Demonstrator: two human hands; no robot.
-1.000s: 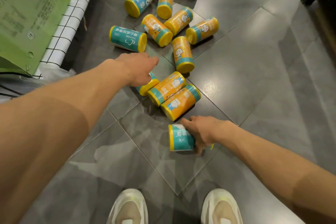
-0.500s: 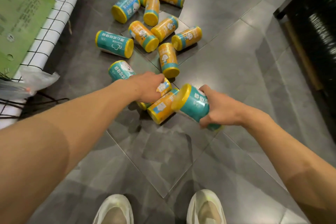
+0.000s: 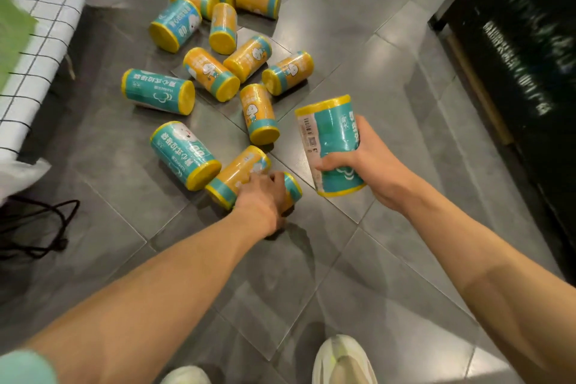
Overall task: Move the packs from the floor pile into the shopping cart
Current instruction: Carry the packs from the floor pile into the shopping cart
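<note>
No cart basket shows in the head view; a white grid-patterned cloth [image 3: 46, 19] hangs at the upper left edge beside a green sheet [image 3: 12, 34]. The packs, cylindrical rolls wrapped in teal or orange film with yellow ends, lie scattered on the grey tiled floor [image 3: 358, 259], most of them bunched toward its far side. The right hand [image 3: 371, 165] holds a teal pack [image 3: 330, 140] lifted off the floor and roughly upright, fingers [image 3: 333, 164] curled round its lower half and the thumb on the far side. The left hand [image 3: 265, 196] is down on the nearest orange pack [image 3: 240, 174] of the pile, fingers bent over it and over a second pack [image 3: 293, 187] just beside it; whether they grip or only rest on top cannot be told. Another teal pack [image 3: 184, 154] lies just left of that orange one, touching it at the end. A dark cabinet [image 3: 514, 56] runs along the right edge, and a black cord [image 3: 46, 227] lies at the left. Bare tile stretches between the pile and the two pale shoes [image 3: 343, 362] at the near edge.
</note>
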